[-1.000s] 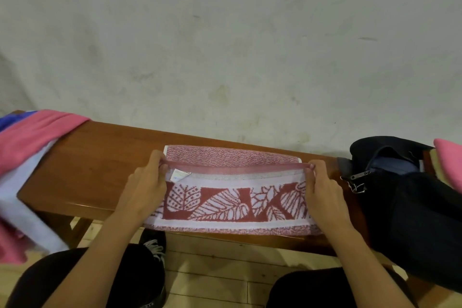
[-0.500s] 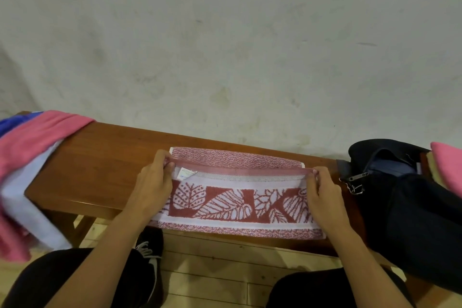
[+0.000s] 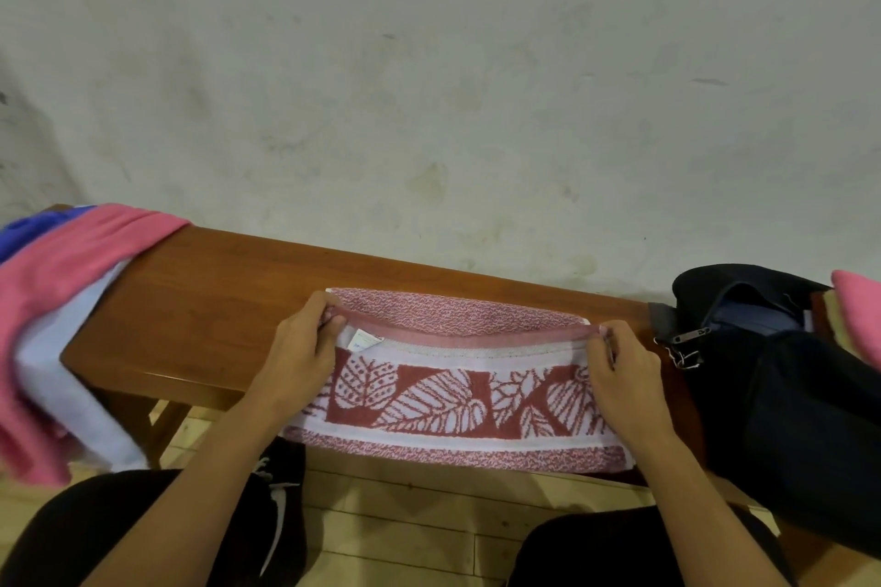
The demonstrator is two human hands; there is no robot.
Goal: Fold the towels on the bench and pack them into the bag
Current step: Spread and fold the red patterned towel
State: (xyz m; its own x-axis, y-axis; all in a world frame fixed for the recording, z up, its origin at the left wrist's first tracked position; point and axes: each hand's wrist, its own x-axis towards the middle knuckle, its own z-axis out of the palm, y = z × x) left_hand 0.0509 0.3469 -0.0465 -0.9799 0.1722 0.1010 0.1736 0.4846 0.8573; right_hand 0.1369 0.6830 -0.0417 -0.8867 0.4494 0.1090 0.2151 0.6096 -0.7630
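A red and white towel with a leaf pattern (image 3: 457, 400) lies across the wooden bench (image 3: 205, 296), its near part hanging over the front edge. My left hand (image 3: 300, 348) pinches the left corner of its raised pink hem. My right hand (image 3: 619, 372) pinches the right corner of the same hem. The hem is stretched between both hands, short of the towel's far edge. An open dark bag (image 3: 782, 391) sits on the bench at the right, touching the towel's end.
A heap of pink, white and blue towels (image 3: 52, 329) hangs over the bench's left end. Another pink cloth (image 3: 858, 305) shows beyond the bag at the right edge. A grey wall stands right behind the bench. My knees and a wooden floor are below.
Both hands have carried the pinched hem a little further from me over the towel. The grip on both corners is unchanged.
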